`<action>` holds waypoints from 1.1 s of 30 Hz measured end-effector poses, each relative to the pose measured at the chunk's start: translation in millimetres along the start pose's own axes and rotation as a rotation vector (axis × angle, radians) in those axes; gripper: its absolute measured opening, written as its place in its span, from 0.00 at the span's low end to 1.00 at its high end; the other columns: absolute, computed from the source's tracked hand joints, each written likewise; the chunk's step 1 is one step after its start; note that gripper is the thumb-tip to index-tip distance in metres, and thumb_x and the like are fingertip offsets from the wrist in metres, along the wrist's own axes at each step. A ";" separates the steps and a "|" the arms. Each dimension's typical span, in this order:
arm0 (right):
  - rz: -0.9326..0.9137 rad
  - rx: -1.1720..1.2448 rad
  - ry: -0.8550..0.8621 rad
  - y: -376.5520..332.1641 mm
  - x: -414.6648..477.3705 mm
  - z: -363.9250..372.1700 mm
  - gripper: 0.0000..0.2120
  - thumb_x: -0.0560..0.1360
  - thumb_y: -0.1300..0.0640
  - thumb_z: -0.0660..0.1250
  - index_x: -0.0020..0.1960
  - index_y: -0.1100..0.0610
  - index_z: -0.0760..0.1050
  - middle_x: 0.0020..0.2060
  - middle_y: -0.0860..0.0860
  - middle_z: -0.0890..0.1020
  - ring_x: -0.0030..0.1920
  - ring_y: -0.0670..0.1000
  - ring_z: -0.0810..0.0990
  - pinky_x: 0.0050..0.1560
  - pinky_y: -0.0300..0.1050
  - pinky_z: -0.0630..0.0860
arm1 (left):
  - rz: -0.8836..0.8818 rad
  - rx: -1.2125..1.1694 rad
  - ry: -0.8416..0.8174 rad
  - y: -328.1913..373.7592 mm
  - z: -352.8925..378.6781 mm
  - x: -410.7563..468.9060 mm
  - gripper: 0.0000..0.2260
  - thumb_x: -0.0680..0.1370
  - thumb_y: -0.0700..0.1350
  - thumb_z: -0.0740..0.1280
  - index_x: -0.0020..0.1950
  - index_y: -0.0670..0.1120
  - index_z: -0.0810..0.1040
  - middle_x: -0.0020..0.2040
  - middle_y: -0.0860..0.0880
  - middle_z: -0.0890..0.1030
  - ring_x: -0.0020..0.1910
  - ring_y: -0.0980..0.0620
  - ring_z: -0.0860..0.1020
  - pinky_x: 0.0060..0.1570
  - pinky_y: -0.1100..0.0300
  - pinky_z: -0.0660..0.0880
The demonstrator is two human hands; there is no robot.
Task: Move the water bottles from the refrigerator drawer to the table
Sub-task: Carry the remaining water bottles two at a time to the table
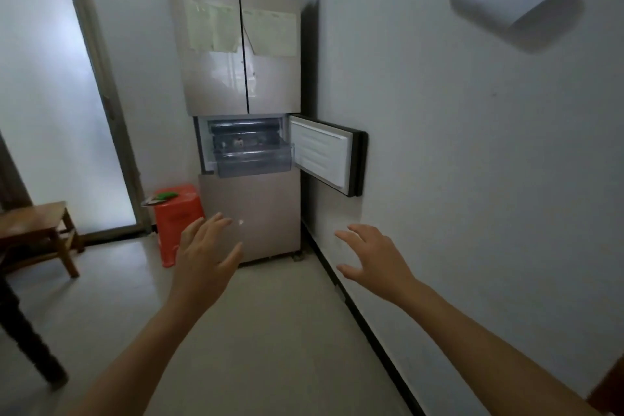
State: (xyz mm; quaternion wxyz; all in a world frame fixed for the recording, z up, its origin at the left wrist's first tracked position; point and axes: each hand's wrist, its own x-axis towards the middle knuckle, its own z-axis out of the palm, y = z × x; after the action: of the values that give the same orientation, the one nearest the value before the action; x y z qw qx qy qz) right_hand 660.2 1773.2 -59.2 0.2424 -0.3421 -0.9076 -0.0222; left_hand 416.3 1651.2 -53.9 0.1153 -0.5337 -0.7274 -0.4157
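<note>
The left hand and right hand reach forward, fingers spread, holding nothing. At twelve o'clock the refrigerator has its clear drawer pulled out, door swung open toward one o'clock; the drawer's contents are too blurred to tell.

A white wall is on my right. Far left I see a wood bench, red stool and bright window.
</note>
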 end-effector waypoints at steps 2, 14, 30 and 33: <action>-0.055 -0.001 0.017 12.8 16.3 17.9 0.28 0.65 0.53 0.73 0.63 0.59 0.74 0.58 0.62 0.77 0.59 0.62 0.76 0.54 0.56 0.73 | -0.027 0.012 0.007 -4.9 12.3 6.4 0.21 0.71 0.40 0.71 0.63 0.39 0.73 0.65 0.39 0.72 0.67 0.39 0.64 0.64 0.45 0.62; -0.153 0.003 -0.078 47.6 155.2 117.2 0.28 0.59 0.47 0.75 0.57 0.55 0.77 0.51 0.56 0.81 0.51 0.56 0.82 0.42 0.50 0.78 | -0.166 0.036 -0.006 -101.3 82.1 102.6 0.21 0.72 0.41 0.71 0.63 0.40 0.73 0.65 0.39 0.73 0.67 0.39 0.65 0.63 0.45 0.63; -0.116 0.024 -0.172 91.8 370.6 216.9 0.25 0.62 0.48 0.69 0.57 0.57 0.77 0.52 0.57 0.81 0.52 0.57 0.81 0.45 0.53 0.79 | -0.322 -0.108 0.015 -235.6 174.5 280.7 0.18 0.73 0.38 0.69 0.62 0.39 0.73 0.63 0.39 0.74 0.63 0.40 0.68 0.61 0.48 0.65; -0.101 0.012 -0.188 111.6 392.4 234.3 0.26 0.60 0.49 0.71 0.56 0.56 0.77 0.50 0.56 0.82 0.50 0.56 0.82 0.41 0.51 0.79 | -0.344 -0.119 -0.009 -253.8 203.6 300.5 0.18 0.72 0.38 0.69 0.61 0.39 0.74 0.62 0.39 0.75 0.62 0.41 0.69 0.60 0.51 0.65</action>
State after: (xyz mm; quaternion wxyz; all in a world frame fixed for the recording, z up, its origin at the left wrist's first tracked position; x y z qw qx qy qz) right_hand 376.7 2146.3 -101.2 0.1566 -0.2951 -0.9425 0.0034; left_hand 129.7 1982.3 -120.2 0.0076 -0.4093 -0.7824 -0.4693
